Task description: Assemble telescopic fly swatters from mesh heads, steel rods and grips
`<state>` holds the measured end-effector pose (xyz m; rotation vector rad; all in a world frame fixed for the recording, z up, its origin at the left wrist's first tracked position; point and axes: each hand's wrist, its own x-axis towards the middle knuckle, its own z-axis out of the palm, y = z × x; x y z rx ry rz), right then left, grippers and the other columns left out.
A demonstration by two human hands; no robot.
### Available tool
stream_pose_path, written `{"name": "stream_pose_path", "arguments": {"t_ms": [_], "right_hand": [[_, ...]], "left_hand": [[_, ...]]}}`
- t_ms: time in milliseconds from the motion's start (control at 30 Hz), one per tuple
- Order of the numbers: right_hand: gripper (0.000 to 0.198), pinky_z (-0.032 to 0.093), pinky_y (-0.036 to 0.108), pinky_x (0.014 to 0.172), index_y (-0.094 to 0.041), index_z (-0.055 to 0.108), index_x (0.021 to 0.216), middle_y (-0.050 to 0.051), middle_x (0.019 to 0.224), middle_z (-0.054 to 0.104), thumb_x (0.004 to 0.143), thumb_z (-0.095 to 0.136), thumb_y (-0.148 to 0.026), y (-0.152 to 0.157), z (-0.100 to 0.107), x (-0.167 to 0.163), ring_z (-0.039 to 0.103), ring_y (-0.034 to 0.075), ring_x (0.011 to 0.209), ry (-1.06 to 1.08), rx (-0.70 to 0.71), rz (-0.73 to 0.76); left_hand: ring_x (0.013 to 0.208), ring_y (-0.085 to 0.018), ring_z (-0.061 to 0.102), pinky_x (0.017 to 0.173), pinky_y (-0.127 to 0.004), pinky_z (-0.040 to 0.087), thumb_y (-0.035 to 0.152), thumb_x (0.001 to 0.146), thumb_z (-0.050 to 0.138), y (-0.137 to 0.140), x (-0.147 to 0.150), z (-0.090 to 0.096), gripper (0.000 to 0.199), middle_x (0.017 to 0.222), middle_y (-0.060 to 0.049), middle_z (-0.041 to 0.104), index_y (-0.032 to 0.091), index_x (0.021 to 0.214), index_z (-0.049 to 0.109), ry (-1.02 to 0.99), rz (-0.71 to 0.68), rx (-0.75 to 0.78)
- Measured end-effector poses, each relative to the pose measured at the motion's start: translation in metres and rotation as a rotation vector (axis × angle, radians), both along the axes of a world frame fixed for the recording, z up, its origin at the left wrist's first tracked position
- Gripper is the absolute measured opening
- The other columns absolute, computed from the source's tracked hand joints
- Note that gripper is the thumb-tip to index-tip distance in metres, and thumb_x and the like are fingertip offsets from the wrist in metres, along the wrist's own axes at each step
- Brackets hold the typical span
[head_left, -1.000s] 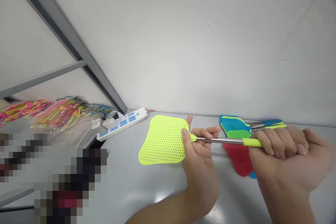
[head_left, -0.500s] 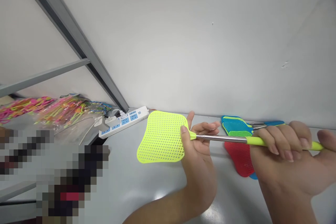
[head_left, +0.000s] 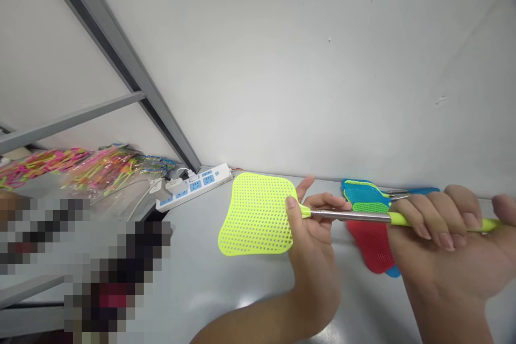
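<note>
A yellow-green fly swatter (head_left: pixel 260 215) with a perforated head and a metal shaft lies crosswise in front of me. My left hand (head_left: pixel 316 247) holds it at the neck, its thumb pressed on the edge of the mesh and its fingers behind the shaft, loosely spread. Around the yellow-green handle at the right, the fingers of my right hand (head_left: pixel 451 247) are wrapped, palm turned up. Behind the hands, a blue fly swatter (head_left: pixel 365 191) lies with green ones among it, and a red fly swatter (head_left: pixel 373 247) is partly covered by my right hand.
A white power strip (head_left: pixel 197 188) with plugs and cables rests on the grey tabletop (head_left: pixel 193 258) beside a grey metal post (head_left: pixel 161 113). Bagged colourful plastic items (head_left: pixel 105 169) lie at the left. A pale wall (head_left: pixel 302 64) rises behind; the lower left is pixelated.
The view has shifted slightly, so everything sits a little further right. The fly swatter and my left hand have moved slightly right; both hands keep their hold.
</note>
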<state>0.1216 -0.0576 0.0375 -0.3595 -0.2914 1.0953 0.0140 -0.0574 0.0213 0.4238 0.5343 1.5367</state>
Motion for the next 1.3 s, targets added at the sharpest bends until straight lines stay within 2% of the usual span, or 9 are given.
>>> {"name": "stream_pose_path", "arguments": {"t_ms": [133,267,433,600,800,900,1000,1133,1300], "right_hand": [[0.033,0.021,0.019,0.03,-0.018,0.017,0.049,-0.007,0.033,0.011,0.071,0.041,-0.026,0.0,0.0,-0.002,0.013,0.005,0.028,-0.052,-0.006,-0.01],[0.033,0.024,0.018,0.032,-0.017,0.017,0.05,-0.007,0.035,0.01,0.073,0.039,-0.024,-0.001,0.0,-0.003,0.015,0.006,0.029,-0.07,0.014,0.011],[0.032,0.027,0.018,0.032,-0.018,0.019,0.051,-0.007,0.036,0.012,0.075,0.039,-0.023,-0.002,-0.001,-0.002,0.015,0.006,0.03,-0.061,0.01,0.018],[0.03,0.028,0.017,0.033,-0.018,0.023,0.051,-0.007,0.036,0.015,0.074,0.041,-0.022,-0.002,-0.002,-0.002,0.016,0.005,0.031,-0.046,0.005,0.022],[0.031,0.024,0.017,0.031,-0.018,0.024,0.049,-0.008,0.035,0.014,0.073,0.042,-0.022,-0.001,0.0,-0.002,0.015,0.005,0.03,-0.068,-0.021,-0.016],[0.03,0.023,0.018,0.032,-0.017,0.026,0.047,-0.007,0.035,0.015,0.072,0.042,-0.023,-0.001,0.001,-0.002,0.016,0.004,0.029,-0.129,-0.027,-0.049],[0.028,0.027,0.02,0.037,-0.017,0.033,0.046,-0.006,0.036,0.021,0.072,0.041,-0.024,0.0,0.0,-0.008,0.025,0.006,0.033,-0.216,-0.009,-0.082],[0.029,0.033,0.026,0.048,-0.017,0.04,0.047,-0.003,0.046,0.032,0.075,0.038,-0.024,0.001,-0.009,-0.026,0.038,0.01,0.045,-0.351,0.048,-0.127],[0.027,0.037,0.03,0.057,-0.017,0.046,0.049,0.0,0.055,0.04,0.075,0.043,-0.022,0.003,-0.019,-0.038,0.044,0.013,0.059,-0.587,0.017,-0.145]], "left_hand": [[0.071,-0.016,0.058,0.077,-0.034,0.042,0.038,0.085,0.027,-0.002,0.004,0.002,0.036,0.07,-0.005,0.061,0.016,0.107,0.045,0.016,-0.055,-0.016],[0.069,-0.015,0.059,0.078,-0.034,0.041,0.037,0.085,0.026,-0.004,0.006,0.004,0.036,0.068,-0.005,0.061,0.014,0.106,0.044,0.059,-0.008,-0.05],[0.07,-0.017,0.059,0.079,-0.036,0.041,0.039,0.085,0.025,-0.002,0.004,-0.002,0.038,0.071,-0.006,0.063,0.015,0.108,0.044,0.079,-0.049,0.025],[0.072,-0.016,0.059,0.08,-0.036,0.04,0.039,0.085,0.025,-0.001,0.004,-0.003,0.039,0.072,-0.005,0.062,0.015,0.108,0.044,0.082,-0.041,0.042],[0.072,-0.017,0.058,0.079,-0.036,0.041,0.04,0.085,0.026,-0.002,0.004,-0.003,0.038,0.071,-0.005,0.062,0.017,0.109,0.043,0.086,-0.03,0.032],[0.072,-0.017,0.058,0.078,-0.036,0.04,0.04,0.084,0.028,-0.002,0.004,-0.002,0.038,0.072,-0.004,0.062,0.017,0.111,0.044,0.113,-0.031,0.014],[0.078,-0.017,0.057,0.081,-0.034,0.039,0.04,0.083,0.031,-0.004,0.004,-0.001,0.037,0.074,-0.004,0.062,0.019,0.109,0.047,0.16,-0.044,-0.013],[0.084,-0.016,0.054,0.082,-0.031,0.037,0.042,0.083,0.032,-0.007,0.007,-0.003,0.037,0.08,-0.004,0.06,0.019,0.102,0.053,0.169,-0.135,-0.038],[0.094,-0.017,0.051,0.087,-0.029,0.034,0.044,0.082,0.032,-0.007,0.006,-0.003,0.038,0.088,-0.004,0.058,0.019,0.098,0.056,0.138,-0.181,-0.065]]}}
